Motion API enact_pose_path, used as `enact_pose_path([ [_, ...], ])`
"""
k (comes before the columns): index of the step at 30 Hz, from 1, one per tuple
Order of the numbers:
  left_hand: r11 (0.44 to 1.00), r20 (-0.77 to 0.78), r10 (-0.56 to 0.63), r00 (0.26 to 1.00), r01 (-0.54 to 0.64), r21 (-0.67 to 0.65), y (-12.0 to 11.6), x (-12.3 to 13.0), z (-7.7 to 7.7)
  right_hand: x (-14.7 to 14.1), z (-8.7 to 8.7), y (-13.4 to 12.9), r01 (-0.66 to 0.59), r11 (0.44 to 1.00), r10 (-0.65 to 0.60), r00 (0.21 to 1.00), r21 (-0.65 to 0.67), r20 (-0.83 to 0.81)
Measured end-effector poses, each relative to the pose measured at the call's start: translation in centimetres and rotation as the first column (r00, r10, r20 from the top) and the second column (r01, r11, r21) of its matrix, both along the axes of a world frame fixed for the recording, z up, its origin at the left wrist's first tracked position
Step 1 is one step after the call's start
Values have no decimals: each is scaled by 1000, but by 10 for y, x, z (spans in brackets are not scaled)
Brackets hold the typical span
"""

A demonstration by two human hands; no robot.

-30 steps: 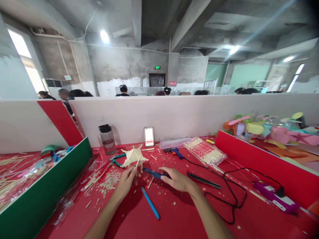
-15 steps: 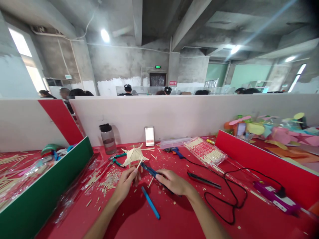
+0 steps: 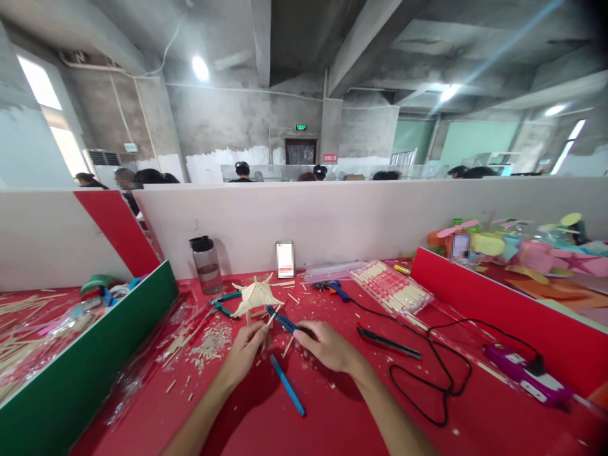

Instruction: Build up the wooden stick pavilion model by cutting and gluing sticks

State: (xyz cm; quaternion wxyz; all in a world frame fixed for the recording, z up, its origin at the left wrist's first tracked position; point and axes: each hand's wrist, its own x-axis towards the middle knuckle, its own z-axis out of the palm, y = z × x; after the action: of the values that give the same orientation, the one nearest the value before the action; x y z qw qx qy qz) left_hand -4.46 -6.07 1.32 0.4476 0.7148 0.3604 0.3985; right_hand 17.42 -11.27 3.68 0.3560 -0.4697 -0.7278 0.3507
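Observation:
Between the fingers of my left hand [image 3: 247, 348] is a thin wooden stick [image 3: 272, 318], its upper end showing. My right hand [image 3: 325, 345] is closed around the handles of blue pliers [image 3: 285, 322], whose jaws are at the stick, just above my left fingertips. Right behind them stands a small roof-shaped model of pale sticks [image 3: 258, 295]. Green-handled pliers [image 3: 225, 304] lie at its left side. On the red table below my hands lies a blue pen [image 3: 287, 386]. Small cut stick pieces [image 3: 211, 342] are heaped left of my left hand.
A water bottle [image 3: 206, 266] and a phone [image 3: 285, 259] stand against the white partition. To the right are a glue gun [image 3: 332, 289], bundled sticks [image 3: 392, 288], a black utility knife [image 3: 389, 343], a looping cable [image 3: 444, 386] and a purple power strip [image 3: 527, 375]. Green [image 3: 95, 354] and red [image 3: 513, 316] dividers flank the table.
My left hand has shifted slightly right, bringing the stick to the pliers' jaws. My right hand and the pliers have moved a little left and up.

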Motion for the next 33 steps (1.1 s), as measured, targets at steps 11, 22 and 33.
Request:
enact_pose_path([
  [11, 1000, 8, -5, 1000, 5, -13, 0, 0, 0, 0, -1, 0, 11, 1000, -11, 1000, 6, 12],
  [22, 1000, -9, -12, 1000, 12, -6, 2, 0, -3, -2, 2, 0, 18, 998, -20, 999, 58, 40],
  [33, 1000, 10, -23, 1000, 23, -18, 4, -1, -7, 0, 0, 2, 13, 997, -15, 1000, 74, 20],
])
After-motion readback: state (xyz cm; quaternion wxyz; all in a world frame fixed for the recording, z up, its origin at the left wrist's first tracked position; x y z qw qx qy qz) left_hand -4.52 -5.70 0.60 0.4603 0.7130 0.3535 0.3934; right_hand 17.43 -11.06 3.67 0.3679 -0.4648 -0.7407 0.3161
